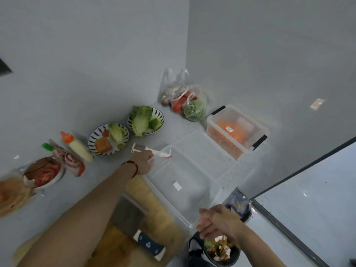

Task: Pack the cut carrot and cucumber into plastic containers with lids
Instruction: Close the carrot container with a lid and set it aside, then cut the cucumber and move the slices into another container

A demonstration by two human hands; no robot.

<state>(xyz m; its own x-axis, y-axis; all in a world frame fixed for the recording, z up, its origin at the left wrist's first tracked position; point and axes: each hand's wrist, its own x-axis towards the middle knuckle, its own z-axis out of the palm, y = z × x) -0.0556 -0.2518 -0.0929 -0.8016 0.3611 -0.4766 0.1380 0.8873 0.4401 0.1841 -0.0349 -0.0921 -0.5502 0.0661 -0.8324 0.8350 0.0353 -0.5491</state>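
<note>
A clear plastic container [237, 132] with a lid and black clips stands at the back right, and it holds shredded carrot. In front of it sits an empty clear container [181, 182] with a white sticker, and a clear lid [202, 149] lies flat just behind that. My left hand [143, 160] is at the empty container's far left corner, closed around a white peeler [154, 152]. My right hand [217, 222] hangs with curled fingers over a dark bin of scraps [221, 249]; what it holds is hidden. No cucumber shows.
A wooden cutting board [154, 209] with a cleaver [133, 214] lies under my left arm. Along the wall stand two striped bowls of lettuce [145, 120], sauce bottles [77, 145], a bowl of tomato slices [44, 172] and bags of vegetables [186, 103]. A blue patterned bowl [238, 205] sits by my right hand.
</note>
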